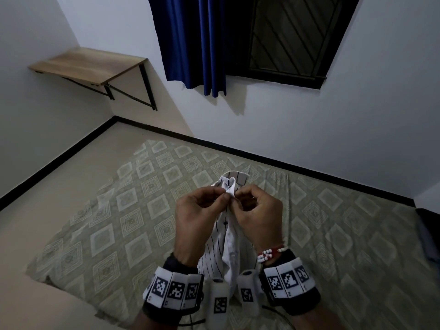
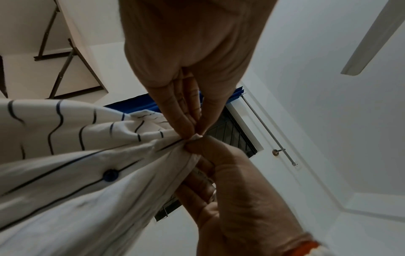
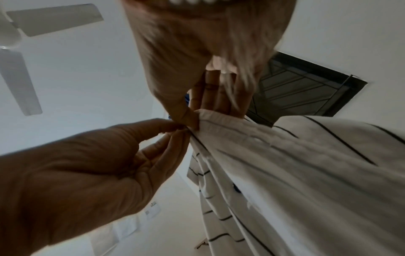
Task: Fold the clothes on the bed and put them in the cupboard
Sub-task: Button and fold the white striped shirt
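Held up over the bed [image 1: 123, 210], pinched at the front edge near the collar by left hand [image 1: 197, 215] and right hand [image 1: 259, 217]: shirt [image 1: 223, 256], judged light, limp, best gripped at the shoulders.

— What's the garment?

— A white shirt [image 1: 229, 239] with thin dark pinstripes and dark buttons down its front; one button shows just below the spot where I have it pinched.

— Lying flat?

— No. It hangs lengthwise in the air above the bed [image 1: 133, 210], bunched and creased, its front edges drawn together near the collar. The collar end stands up past my fingertips; the rest drops between my wrists.

— And the bed?

— A low mattress on the floor, covered with a pale green sheet printed with diamond-shaped squares, set against the wall under the window.
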